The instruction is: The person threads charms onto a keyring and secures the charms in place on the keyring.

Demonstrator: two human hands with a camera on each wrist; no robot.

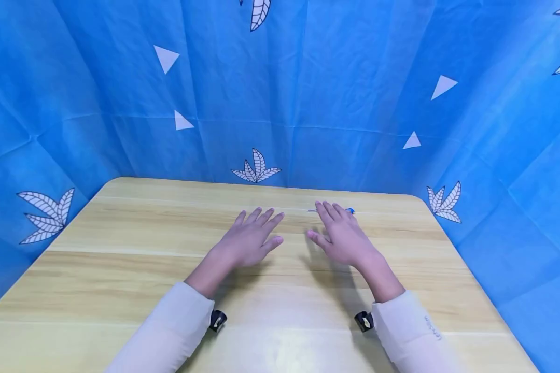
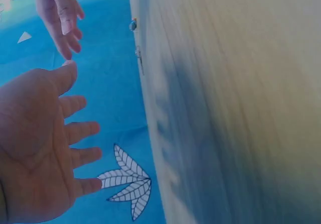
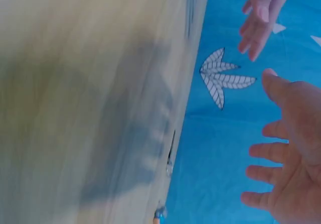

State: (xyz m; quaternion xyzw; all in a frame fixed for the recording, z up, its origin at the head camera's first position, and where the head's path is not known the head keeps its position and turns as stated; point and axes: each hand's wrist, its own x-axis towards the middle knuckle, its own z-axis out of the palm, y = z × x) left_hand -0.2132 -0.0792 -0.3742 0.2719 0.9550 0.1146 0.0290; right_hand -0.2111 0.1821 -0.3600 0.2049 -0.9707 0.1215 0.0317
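Note:
My left hand (image 1: pixel 247 243) hovers above the wooden table (image 1: pixel 121 290), its fingers straight and spread, holding nothing. To its right, my right hand (image 1: pixel 346 241) is also raised over the table with straight fingers and holds nothing. Close to the far edge lies a small slim item with a thin metallic part (image 1: pixel 311 210) and a blue end (image 1: pixel 350 210). In the head view the right hand's fingers cover its middle. The right wrist view shows the thin dark part (image 3: pixel 171 151) and the blue-and-orange end (image 3: pixel 160 214); its exact kind is too small to tell.
A blue curtain (image 1: pixel 289 93) with white leaf and triangle prints surrounds the back and sides of the table. Black bands (image 1: pixel 218 320) show at both sleeve cuffs. Shadows of both hands fall on the tabletop.

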